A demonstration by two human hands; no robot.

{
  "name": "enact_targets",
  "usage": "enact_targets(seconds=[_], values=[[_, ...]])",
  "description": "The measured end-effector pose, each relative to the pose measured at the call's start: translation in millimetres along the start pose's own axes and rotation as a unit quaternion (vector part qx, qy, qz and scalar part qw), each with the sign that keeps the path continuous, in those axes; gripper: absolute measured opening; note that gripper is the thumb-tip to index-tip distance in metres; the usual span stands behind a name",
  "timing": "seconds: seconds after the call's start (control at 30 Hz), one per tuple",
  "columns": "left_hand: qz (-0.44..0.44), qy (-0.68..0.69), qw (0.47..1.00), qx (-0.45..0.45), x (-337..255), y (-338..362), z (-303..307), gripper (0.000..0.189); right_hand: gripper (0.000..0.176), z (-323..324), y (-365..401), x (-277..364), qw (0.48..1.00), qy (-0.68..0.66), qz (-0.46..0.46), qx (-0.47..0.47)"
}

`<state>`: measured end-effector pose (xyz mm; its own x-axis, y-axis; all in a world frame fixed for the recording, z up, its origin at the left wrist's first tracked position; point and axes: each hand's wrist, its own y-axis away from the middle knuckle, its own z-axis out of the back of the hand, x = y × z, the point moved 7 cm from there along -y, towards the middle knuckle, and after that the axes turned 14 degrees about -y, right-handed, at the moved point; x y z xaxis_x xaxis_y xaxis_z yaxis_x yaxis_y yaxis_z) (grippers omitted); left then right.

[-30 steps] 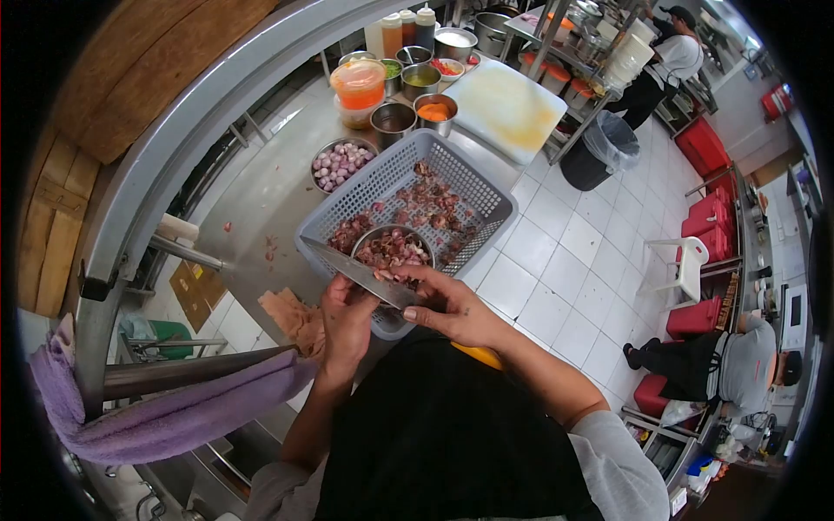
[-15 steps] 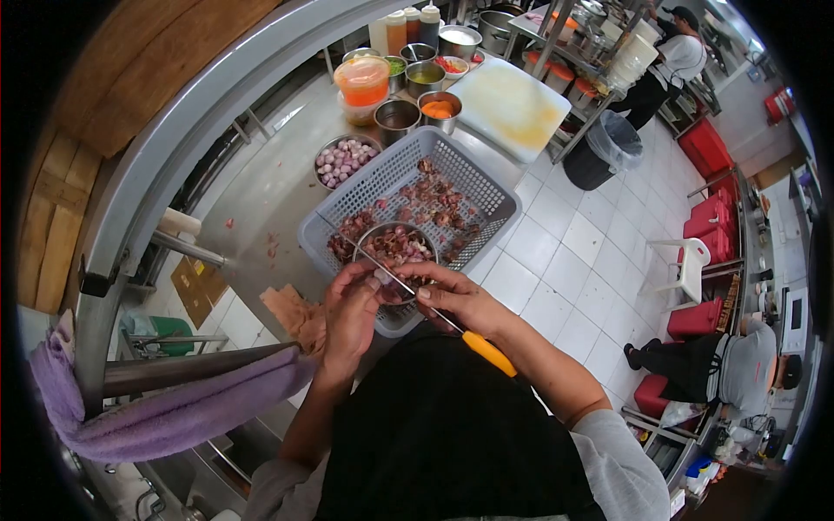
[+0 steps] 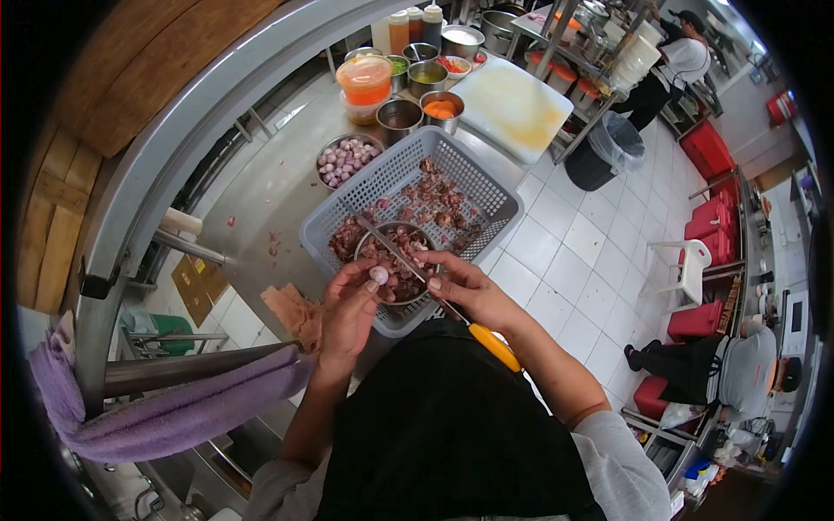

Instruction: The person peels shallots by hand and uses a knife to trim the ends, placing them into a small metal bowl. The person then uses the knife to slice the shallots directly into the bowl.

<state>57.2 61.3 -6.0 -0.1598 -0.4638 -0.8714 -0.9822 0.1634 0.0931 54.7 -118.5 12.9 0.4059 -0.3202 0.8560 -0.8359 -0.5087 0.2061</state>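
Observation:
Between the fingertips of my left hand point(image 3: 351, 300) is a small peeled shallot point(image 3: 379, 275), pale pink and round. My right hand point(image 3: 469, 291) grips a knife by the lower part of its blade point(image 3: 395, 250), with the yellow handle point(image 3: 495, 347) sticking out towards my apron. Both hands are over a round metal bowl point(image 3: 432, 245) of shallots and reddish skins. This bowl sits inside a grey perforated plastic basket point(image 3: 491, 187), where more skins lie scattered. Beyond the basket's left side, a metal bowl of peeled shallots point(image 3: 347, 159) stands on the steel table.
At the back are an orange-lidded tub point(image 3: 365, 80), metal pots, squeeze bottles point(image 3: 432, 26) and a white cutting board point(image 3: 512, 106). Brown paper point(image 3: 295, 314) lies left of my hand. A purple towel point(image 3: 191, 404) hangs on a rail. Two people point(image 3: 678, 61) stand farther off at right.
The knife has moved away from the shallot, and my right hand has shifted slightly right. The shallot now shows clearly in my left fingers.

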Motion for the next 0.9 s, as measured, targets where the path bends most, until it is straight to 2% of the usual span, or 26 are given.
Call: enact_targets(seconds=[0.07,0.17,0.27,0.3,0.37,0.4,0.47,0.63,0.7,0.73,0.8,0.87,0.9], values=[[-0.006,-0.002,1.000,-0.004,-0.4,-1.1,4.4,0.026,0.052,9.9,-1.2,-13.2,0.997,0.065,0.011,-0.042],[-0.035,-0.077,0.996,-0.021,-2.2,-9.5,24.8,0.023,0.054,11.1,-2.1,-20.1,0.998,0.037,0.000,-0.057],[-0.054,-0.144,0.972,-0.179,-17.0,-20.1,58.4,0.020,0.058,16.1,-4.1,-29.6,0.996,0.065,-0.009,-0.056],[-0.055,-0.146,0.972,-0.177,-20.5,-28.2,65.0,0.020,0.058,20.1,-5.9,-34.9,0.996,0.064,-0.006,-0.056],[-0.135,-0.244,0.936,-0.213,-43.0,-44.4,85.1,0.020,0.059,20.1,-9.1,-35.9,0.981,0.186,0.059,-0.016],[-0.136,-0.246,0.936,-0.211,-48.8,-55.0,86.8,0.020,0.059,17.2,-7.2,-31.6,0.981,0.184,0.061,-0.017],[-0.168,-0.324,0.897,-0.251,-68.4,-74.7,88.3,0.020,0.055,15.6,-1.7,-28.4,0.968,0.245,-0.018,-0.054],[-0.186,-0.387,0.871,-0.239,-75.6,-153.1,108.7,0.020,0.051,14.5,0.5,-30.7,0.969,0.243,0.039,-0.027],[-0.185,-0.414,0.861,-0.231,-75.3,-181.2,117.5,0.020,0.054,15.5,0.3,-42.3,0.941,0.331,0.055,0.039],[-0.166,-0.424,0.862,-0.223,-73.5,-194.8,119.0,0.019,0.054,18.5,1.7,-46.0,0.938,0.345,0.017,0.030],[-0.149,-0.436,0.862,-0.211,-67.6,-224.5,123.7,0.019,0.056,20.6,4.7,-46.0,0.942,0.337,0.001,0.005],[-0.183,-0.523,0.818,-0.156,-61.8,-254.7,117.2,0.018,0.062,20.7,10.3,-38.1,0.947,0.320,-0.009,-0.017],[-0.184,-0.525,0.817,-0.152,-62.4,-263.3,109.5,0.018,0.062,20.6,11.9,-31.7,0.948,0.318,-0.006,-0.021]])
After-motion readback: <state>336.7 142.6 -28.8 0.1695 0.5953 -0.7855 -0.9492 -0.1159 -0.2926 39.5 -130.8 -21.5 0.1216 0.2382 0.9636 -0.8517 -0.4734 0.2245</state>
